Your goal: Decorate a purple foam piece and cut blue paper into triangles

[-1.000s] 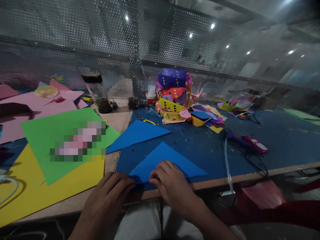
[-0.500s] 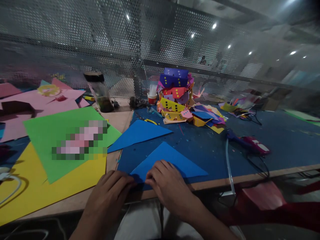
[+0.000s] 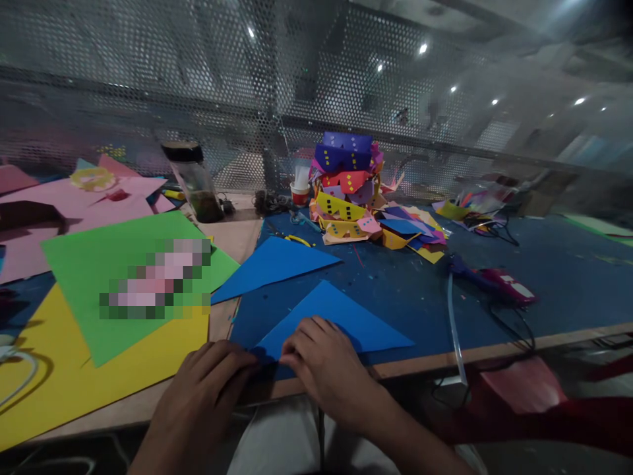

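A blue paper triangle point(image 3: 341, 316) lies at the front edge of the table, its long side toward me. My left hand point(image 3: 208, 379) has its fingers closed on the triangle's left corner. Curled fingers of my right hand point(image 3: 324, 366) press on the lower edge of the same triangle, near its middle. Behind it a second blue triangle point(image 3: 277, 264) lies flat, with yellow-handled scissors point(image 3: 297, 240) just beyond. To the left, a green sheet point(image 3: 99, 251) rests on a yellow sheet point(image 3: 59, 376), with a blurred-out object on top.
Stacked paper masks point(image 3: 346, 158) stand at the back, beside a red and white cup point(image 3: 299, 191). A dark-lidded jar point(image 3: 198, 191) is back left. On the right lie a glue gun point(image 3: 494, 280) with its cable and a clear glue stick point(image 3: 455, 330).
Both hands have slid slightly left along the lower edge of the near blue triangle. The view has shifted a little.
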`<state>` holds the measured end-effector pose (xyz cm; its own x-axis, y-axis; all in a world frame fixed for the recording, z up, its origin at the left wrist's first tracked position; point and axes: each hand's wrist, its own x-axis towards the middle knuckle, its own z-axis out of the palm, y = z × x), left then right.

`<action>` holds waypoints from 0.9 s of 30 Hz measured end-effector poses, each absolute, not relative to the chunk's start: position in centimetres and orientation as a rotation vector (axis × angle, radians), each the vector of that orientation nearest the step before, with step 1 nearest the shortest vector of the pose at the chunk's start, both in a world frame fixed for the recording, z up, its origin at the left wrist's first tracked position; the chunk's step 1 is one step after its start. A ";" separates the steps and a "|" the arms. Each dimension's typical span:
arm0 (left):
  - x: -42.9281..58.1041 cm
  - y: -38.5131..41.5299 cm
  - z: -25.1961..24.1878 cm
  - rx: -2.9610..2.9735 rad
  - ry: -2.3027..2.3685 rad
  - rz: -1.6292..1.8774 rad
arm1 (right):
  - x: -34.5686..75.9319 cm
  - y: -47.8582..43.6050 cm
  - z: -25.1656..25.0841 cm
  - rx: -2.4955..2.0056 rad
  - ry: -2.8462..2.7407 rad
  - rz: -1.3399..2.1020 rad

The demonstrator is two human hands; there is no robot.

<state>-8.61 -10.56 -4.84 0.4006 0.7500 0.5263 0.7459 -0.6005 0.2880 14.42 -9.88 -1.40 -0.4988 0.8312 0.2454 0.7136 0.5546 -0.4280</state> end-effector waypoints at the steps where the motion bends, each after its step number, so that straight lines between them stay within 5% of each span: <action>1: -8.7 -10.5 -4.9 2.617 1.403 0.997 | 14.4 -9.9 -1.4 -1.253 -2.368 0.383; 27: -8.8 -9.9 -5.1 2.623 1.560 0.864 | 16.9 -10.6 -2.2 -1.237 -2.364 0.292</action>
<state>-8.77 -9.93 -5.07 0.3680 0.8050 0.4654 0.8213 -0.5160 0.2433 16.88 -10.57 -2.19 -0.4942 0.8181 0.2941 0.7219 0.5747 -0.3855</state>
